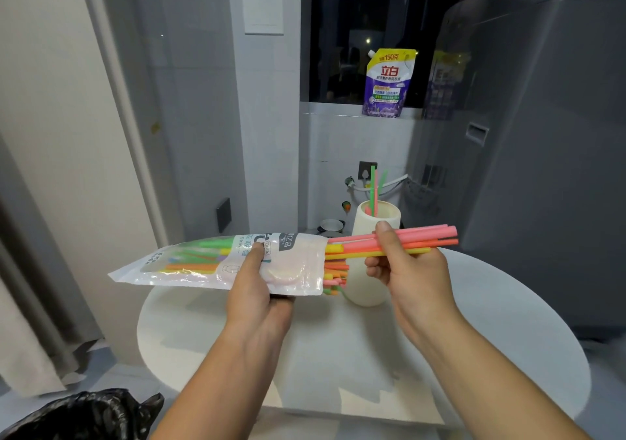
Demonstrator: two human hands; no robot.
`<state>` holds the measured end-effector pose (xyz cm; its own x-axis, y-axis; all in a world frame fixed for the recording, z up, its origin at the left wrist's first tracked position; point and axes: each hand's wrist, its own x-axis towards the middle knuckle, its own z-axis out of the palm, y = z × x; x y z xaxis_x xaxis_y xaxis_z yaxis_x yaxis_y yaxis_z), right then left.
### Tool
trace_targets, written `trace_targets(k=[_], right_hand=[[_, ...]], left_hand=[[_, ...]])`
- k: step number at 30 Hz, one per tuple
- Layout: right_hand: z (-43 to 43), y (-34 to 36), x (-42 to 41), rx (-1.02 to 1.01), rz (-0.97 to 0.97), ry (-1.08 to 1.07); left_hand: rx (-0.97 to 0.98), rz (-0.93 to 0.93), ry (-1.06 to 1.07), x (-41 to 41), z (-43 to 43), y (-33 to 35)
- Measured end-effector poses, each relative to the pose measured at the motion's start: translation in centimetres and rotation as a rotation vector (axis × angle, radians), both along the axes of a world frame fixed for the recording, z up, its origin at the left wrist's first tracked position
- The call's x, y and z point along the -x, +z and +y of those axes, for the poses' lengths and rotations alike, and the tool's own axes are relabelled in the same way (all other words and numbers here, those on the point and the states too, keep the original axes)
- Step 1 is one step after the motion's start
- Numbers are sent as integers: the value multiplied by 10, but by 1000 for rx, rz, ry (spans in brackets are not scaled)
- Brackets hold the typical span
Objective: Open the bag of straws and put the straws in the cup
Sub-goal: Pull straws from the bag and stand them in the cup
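My left hand [259,290] grips the clear plastic bag of straws [189,263], held level above the round white table [508,321], its open mouth facing right. Coloured straw ends poke out of that mouth. My right hand [406,270] pinches several pink, orange and yellow straws [423,236], drawn partway out of the bag to the right. Behind them a tall cream cup [364,290] stands on the table with a green and a pink straw [373,189] upright inside.
A grey appliance [542,134] rises at the right, close to the table. A purple detergent pouch [388,84] stands on the window ledge. A black rubbish bag [84,416] lies at bottom left, and a curtain [30,304] hangs at the left.
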<state>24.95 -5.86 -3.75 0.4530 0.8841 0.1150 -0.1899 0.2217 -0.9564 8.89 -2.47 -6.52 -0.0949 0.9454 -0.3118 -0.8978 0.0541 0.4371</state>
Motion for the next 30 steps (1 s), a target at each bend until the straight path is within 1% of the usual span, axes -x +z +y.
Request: trace_targets(k=[7,11,19,30], right_hand=[[2,22,-30,-89,-55,-67],[1,30,-47,-104,-79,-66],[-8,47,-79,-120,-144,-137],[-19,70,-113,-147,-104,-291]], left_hand=[[28,-39,-2,9,9,1],[27,-43,15,10,13,0],[29,-23,30,10,19,-7],[2,-3,29,8,20,-13]])
